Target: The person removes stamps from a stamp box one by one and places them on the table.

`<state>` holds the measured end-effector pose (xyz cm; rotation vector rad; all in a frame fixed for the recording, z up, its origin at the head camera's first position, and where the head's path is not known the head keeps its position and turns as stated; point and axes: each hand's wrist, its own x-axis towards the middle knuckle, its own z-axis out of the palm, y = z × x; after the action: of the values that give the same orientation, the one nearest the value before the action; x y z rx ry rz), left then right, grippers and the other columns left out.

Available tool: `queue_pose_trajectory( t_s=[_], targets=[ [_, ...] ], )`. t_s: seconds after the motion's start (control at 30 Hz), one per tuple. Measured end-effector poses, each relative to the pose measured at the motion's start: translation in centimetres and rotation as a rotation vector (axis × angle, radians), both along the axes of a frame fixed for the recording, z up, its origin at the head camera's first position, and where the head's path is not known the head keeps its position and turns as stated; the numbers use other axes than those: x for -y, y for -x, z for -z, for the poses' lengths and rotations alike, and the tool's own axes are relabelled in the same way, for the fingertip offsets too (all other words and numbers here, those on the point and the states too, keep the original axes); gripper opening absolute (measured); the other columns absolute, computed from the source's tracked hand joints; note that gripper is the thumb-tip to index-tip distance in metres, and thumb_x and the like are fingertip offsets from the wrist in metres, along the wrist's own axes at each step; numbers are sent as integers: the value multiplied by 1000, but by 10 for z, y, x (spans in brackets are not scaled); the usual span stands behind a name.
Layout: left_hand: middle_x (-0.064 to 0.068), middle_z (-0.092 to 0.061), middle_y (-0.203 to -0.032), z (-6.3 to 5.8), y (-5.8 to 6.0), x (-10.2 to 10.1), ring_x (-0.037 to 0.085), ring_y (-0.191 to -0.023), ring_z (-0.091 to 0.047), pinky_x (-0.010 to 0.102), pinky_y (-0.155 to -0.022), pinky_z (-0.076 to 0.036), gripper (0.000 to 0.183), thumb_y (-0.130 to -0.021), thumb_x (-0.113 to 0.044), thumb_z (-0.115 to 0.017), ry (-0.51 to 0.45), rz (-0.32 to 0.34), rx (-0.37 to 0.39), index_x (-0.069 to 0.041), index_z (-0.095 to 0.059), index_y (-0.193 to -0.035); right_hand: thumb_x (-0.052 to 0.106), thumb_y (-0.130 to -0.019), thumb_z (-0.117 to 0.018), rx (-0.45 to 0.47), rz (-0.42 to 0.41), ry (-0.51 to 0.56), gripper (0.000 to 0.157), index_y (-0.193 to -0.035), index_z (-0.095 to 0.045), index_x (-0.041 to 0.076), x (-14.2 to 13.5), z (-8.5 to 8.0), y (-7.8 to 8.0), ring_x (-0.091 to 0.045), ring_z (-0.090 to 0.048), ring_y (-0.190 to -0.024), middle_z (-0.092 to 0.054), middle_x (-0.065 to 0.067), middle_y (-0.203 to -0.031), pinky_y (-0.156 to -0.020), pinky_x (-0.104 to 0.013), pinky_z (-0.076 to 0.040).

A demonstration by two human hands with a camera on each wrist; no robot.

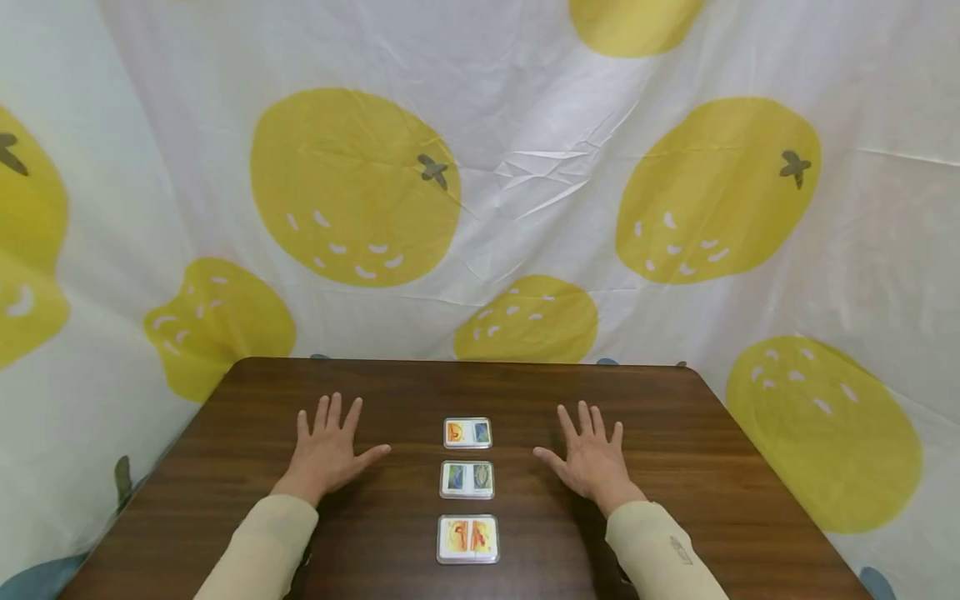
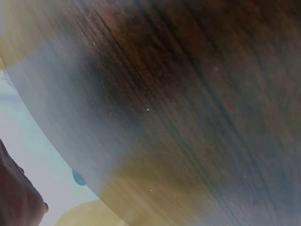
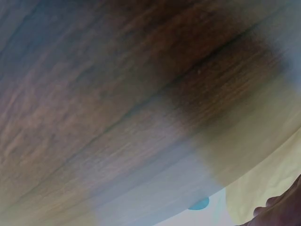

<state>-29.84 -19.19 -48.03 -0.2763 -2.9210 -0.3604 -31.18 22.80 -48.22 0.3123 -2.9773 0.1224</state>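
Three flat clear cases lie in a column on the brown wooden table, each with two small coloured pictures inside. The far case shows an orange picture beside a blue one. In the middle case both pictures are bluish green, while the near case has two orange-yellow ones. To the left of the column is my left hand, palm down, fingers spread, holding nothing. My right hand is likewise spread on the other side, apart from the cases. Only a bit of each hand enters its wrist view.
A white cloth printed with large yellow fruit hangs behind the table and along its sides. The table's far edge runs just in front of it. Both wrist views show mostly wood grain with reflections.
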Motion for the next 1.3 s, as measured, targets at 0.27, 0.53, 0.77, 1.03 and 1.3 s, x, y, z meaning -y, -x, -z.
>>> queue_pose_trajectory(
  t_s=[0.27, 0.53, 0.77, 1.03, 1.3],
  targets=[
    [34, -16, -157, -1, -1, 0, 50, -145, -8, 70, -109, -2, 101, -88, -73, -50, 13, 12, -20, -2, -25, -155, 72, -94, -37, -3, 4, -16, 89, -158, -21, 11, 1, -5, -2, -45, -15, -146, -18, -27, -159, -107, -72, -11],
    [32, -20, -157, -3, 0, -4, 48, -145, -14, 69, -110, -6, 99, -88, -70, -55, 33, 22, -25, -2, -28, -155, 69, -96, -40, -4, -26, 11, 86, -158, -24, 11, 5, -3, -3, -44, -16, -146, -17, -26, -160, -108, -71, -12],
    [31, -22, -156, -4, 3, -11, 47, -145, -18, 69, -110, -9, 98, -88, -68, -57, 35, 48, -36, -2, -29, -154, 63, -97, -46, -31, -43, 5, 83, -158, -24, 12, 6, -5, -4, -43, -19, -146, -19, -25, -159, -110, -68, -14],
    [30, -26, -155, -2, 3, -18, 46, -144, -20, 69, -110, -11, 96, -87, -66, -60, 28, 68, -29, -2, -32, -153, 59, -96, -52, -31, -96, 25, 80, -156, -29, 11, 15, -6, -4, -42, -26, -143, -27, -23, -157, -109, -67, -18],
    [28, -30, -154, -5, 9, -26, 45, -144, -22, 68, -110, -11, 92, -89, -63, -61, 16, 93, 6, -3, -32, -153, 57, -96, -54, -59, -137, 49, 78, -155, -33, 10, 26, -8, 1, -42, -30, -141, -31, -22, -156, -110, -64, -21]
  ],
)
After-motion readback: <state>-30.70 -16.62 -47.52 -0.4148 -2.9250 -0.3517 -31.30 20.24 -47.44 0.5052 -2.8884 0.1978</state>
